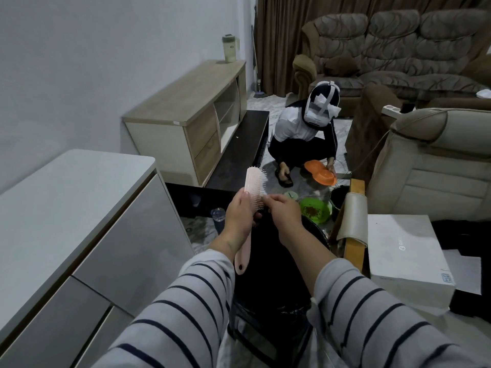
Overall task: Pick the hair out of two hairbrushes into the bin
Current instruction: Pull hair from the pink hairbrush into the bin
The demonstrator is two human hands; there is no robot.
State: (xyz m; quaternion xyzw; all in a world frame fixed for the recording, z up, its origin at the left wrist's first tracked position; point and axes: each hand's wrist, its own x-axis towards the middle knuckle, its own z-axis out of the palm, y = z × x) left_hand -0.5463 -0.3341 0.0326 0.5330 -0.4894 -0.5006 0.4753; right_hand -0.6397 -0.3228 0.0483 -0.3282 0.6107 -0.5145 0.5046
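Observation:
My left hand [240, 212] grips a pale pink hairbrush [253, 185] around its neck, head up, bristles facing right, handle hanging down past my wrist. My right hand [281, 208] has its fingertips pinched at the lower bristles, on what looks like a tuft of hair. Both hands are over a black bin [271, 266] lined with a dark bag, directly below them. No second hairbrush is in view.
A grey-white cabinet [66, 208] stands at my left, a white box [403, 251] on a surface at my right. A person [300, 134] crouches ahead with an orange dish [320, 176]. A green bowl [316, 209] and a blue cup [219, 219] sit on the floor beyond the bin.

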